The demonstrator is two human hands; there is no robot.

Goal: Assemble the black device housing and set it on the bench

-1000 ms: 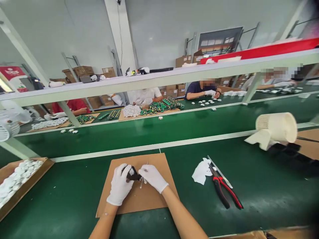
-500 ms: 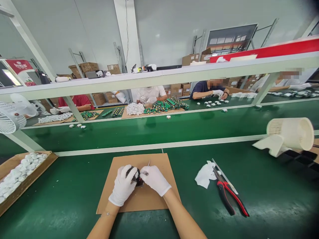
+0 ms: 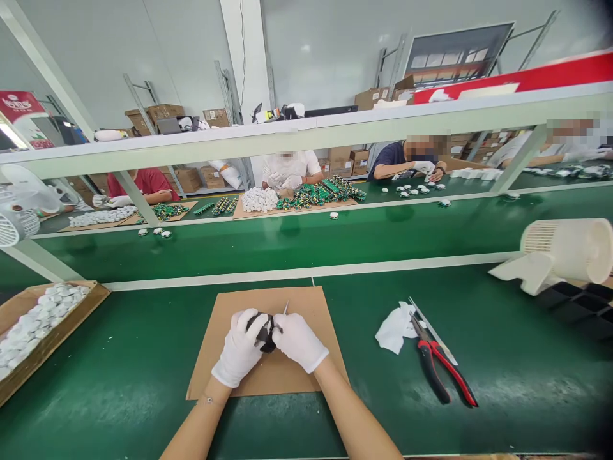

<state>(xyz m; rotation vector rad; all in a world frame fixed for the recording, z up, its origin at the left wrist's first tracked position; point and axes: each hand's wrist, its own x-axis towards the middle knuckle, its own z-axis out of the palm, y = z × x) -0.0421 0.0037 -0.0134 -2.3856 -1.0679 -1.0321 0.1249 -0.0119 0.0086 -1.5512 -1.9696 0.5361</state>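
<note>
- Far left on the green worktop (image 3: 119, 358), a cardboard tray (image 3: 71, 322) holds a heap of small white parts (image 3: 33, 319).
- Your left hand (image 3: 238, 348), in a white glove, has its grip closed around a small black part (image 3: 262, 332), over the middle of the brown cardboard mat (image 3: 287, 377).
- Your right hand (image 3: 299, 342), also gloved, touches the same black part from the right and pinches a thin metal tool (image 3: 285, 309) whose tip points up and away.
- Right of the mat lies a crumpled white cloth (image 3: 395, 327), and just beside it red-handled pliers (image 3: 440, 364).
- At the far right a cream fan (image 3: 560, 252) lies on its side.
</note>
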